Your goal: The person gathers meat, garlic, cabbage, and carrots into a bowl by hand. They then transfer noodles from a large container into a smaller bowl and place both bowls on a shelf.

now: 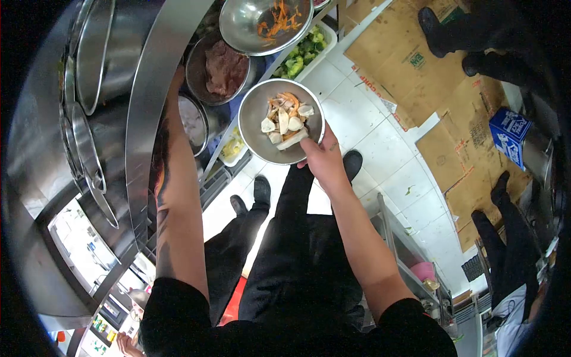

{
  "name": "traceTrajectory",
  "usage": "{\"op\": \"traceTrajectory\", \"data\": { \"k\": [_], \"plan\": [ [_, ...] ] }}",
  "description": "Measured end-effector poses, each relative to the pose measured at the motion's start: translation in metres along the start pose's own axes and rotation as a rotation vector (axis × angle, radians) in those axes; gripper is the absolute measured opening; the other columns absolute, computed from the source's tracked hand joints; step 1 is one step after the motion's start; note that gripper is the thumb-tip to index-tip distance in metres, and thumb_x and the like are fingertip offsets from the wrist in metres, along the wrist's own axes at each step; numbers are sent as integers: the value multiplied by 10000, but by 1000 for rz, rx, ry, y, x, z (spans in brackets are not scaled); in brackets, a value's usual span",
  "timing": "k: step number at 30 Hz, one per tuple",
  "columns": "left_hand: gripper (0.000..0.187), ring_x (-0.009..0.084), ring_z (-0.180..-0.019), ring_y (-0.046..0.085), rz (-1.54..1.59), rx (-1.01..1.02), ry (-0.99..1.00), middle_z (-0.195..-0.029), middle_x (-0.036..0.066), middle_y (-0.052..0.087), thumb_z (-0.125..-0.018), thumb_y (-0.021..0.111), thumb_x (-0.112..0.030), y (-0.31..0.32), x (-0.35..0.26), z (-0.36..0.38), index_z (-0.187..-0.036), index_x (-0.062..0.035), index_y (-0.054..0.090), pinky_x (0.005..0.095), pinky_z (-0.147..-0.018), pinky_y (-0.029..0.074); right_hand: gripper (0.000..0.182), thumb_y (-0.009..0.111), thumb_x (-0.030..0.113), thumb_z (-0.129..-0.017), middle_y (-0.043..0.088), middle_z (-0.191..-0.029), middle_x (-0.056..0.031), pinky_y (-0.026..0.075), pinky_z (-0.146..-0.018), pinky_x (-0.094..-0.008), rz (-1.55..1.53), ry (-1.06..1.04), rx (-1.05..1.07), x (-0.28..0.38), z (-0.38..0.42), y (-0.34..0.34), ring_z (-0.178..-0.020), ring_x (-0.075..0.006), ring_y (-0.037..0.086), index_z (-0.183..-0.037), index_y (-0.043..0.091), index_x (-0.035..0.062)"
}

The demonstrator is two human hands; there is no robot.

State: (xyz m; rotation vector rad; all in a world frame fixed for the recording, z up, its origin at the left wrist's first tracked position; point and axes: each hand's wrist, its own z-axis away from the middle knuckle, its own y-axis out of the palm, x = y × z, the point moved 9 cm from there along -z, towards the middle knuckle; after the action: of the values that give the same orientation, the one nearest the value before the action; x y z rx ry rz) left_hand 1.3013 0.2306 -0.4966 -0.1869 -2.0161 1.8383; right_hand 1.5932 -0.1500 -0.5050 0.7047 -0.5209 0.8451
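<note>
Beside the steel bowl (pixel 253 134), meat (pixel 226 68) and broccoli (pixel 304 55) are crowding; pale chunks (pixel 285 122) are lying inside, the right hand (pixel 321 157) gripping its rim, the left hand hiding, grip unclear.

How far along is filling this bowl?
Pale pieces and orange strips are already in the bowl, gripped at its rim by the right hand. Broccoli and dark red meat sit outside it, possibly left to add; I can't tell. The left hand is hidden.

Flat cardboard (pixel 386 56), white tiles (pixel 372 154), blue box (pixel 509 130)
</note>
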Motion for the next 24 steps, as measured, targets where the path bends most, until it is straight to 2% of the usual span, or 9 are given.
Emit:
{"op": "traceTrajectory", "data": {
  "k": [4,7,8,11,13,14,18,22,24],
  "plan": [
    [520,446,-1200,547,92,-191,94,-1323,294,546,-913,556,-247,10,19,8,-1346,38,518,493,-1023,437,531,531,71,-880,559,-1131,-139,544,-496,-282,29,16,-6,1,6,0,-744,-164,629,-1397,432,6],
    [361,428,-1029,597,-177,89,-28,-1147,244,648,-918,599,-240,44,49,18,-1166,17,647,493,-945,449,543,528,70,-879,584,-1110,-136,536,-505,-284,52,-14,-21,-3,5,-3,-708,-161,625,-1408,422,3],
    [330,413,-1005,593,-70,-6,-132,-1114,240,635,-925,597,-224,2,37,31,-1144,20,636,485,-918,450,543,528,70,-879,584,-1110,-136,536,-505,-284,53,-13,-21,-6,5,-3,-708,-161,625,-1408,422,3],
    [242,366,-933,580,539,-299,-204,-1014,226,595,-946,588,-174,-123,-63,127,-1078,29,604,460,-838,454,547,519,59,-882,619,-1073,-133,527,-510,-284,47,-11,-16,-17,5,-3,-646,-159,617,-1416,414,8],
    [190,336,-886,572,746,-175,-13,-948,216,568,-960,583,-141,-145,-166,207,-1033,34,582,443,-784,457,545,505,47,-887,649,-1025,-128,522,-509,-284,117,-12,6,-32,9,-4,-605,-160,616,-1424,417,28],
    [137,344,-852,540,828,21,-128,-916,190,538,-931,617,-92,-144,-207,228,-1000,14,566,431,-756,444,545,505,47,-887,649,-1025,-128,522,-509,-284,116,-7,7,-39,11,-6,-605,-160,616,-1424,417,28],
    [402,408,-1063,542,887,132,-103,-1152,233,543,-846,695,-72,-116,-271,286,-1216,9,561,432,-907,461,542,502,40,-898,661,-1066,-148,544,-523,-289,196,8,-21,-91,9,-47,-651,-171,649,-1434,435,78],
    [416,386,-1077,539,882,87,-290,-1154,200,572,-842,675,-71,-42,-222,300,-1241,-11,573,436,-943,439,529,512,38,-913,662,-1126,-123,567,-522,-287,269,162,-58,-157,-2,-107,-739,-171,677,-1434,444,105],
    [428,375,-1169,519,707,-5,-288,-1242,205,567,-830,701,-90,37,-173,299,-1237,-13,589,433,-959,430,511,496,45,-910,666,-996,-63,508,-464,-244,260,144,-101,-167,-9,-123,-648,-110,633,-1419,461,67]
  ]
}}
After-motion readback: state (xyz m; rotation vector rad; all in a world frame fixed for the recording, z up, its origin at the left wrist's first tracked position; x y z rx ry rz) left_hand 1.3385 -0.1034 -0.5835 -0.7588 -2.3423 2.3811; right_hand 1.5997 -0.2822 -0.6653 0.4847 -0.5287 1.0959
